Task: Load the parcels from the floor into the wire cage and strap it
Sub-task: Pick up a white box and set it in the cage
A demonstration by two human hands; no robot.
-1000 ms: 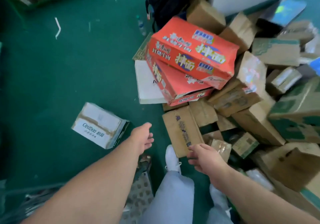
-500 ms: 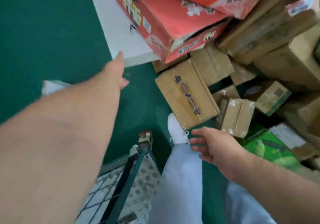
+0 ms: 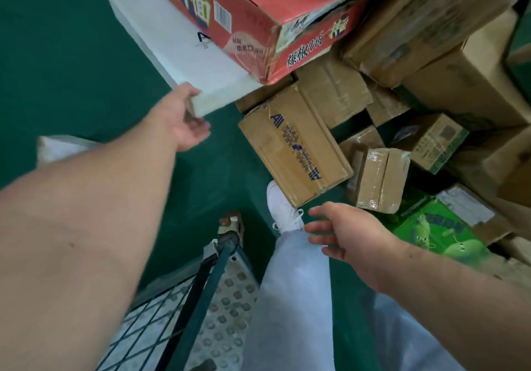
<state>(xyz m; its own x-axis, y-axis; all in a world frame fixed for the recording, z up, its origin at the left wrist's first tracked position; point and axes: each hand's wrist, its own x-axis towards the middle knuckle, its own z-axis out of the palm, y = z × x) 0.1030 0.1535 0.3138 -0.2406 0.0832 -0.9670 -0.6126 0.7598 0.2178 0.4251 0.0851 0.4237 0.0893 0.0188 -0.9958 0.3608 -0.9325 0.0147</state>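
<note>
white parcel (image 3: 172,34): flat, under red carton (image 3: 258,5) | wire cage (image 3: 198,307): bottom-left

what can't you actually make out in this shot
All in the head view:
White box: the red box lies over much of it, hiding most of its print.
Left hand: blurred at the white box's corner; grip or mere touch unclear.
Wire cage: cut off by the bottom edge and covered by the left arm; contents unseen.

A large carton (image 3: 258,11) lies on the flat box (image 3: 172,40), parcels (image 3: 293,146) rightward.
</note>
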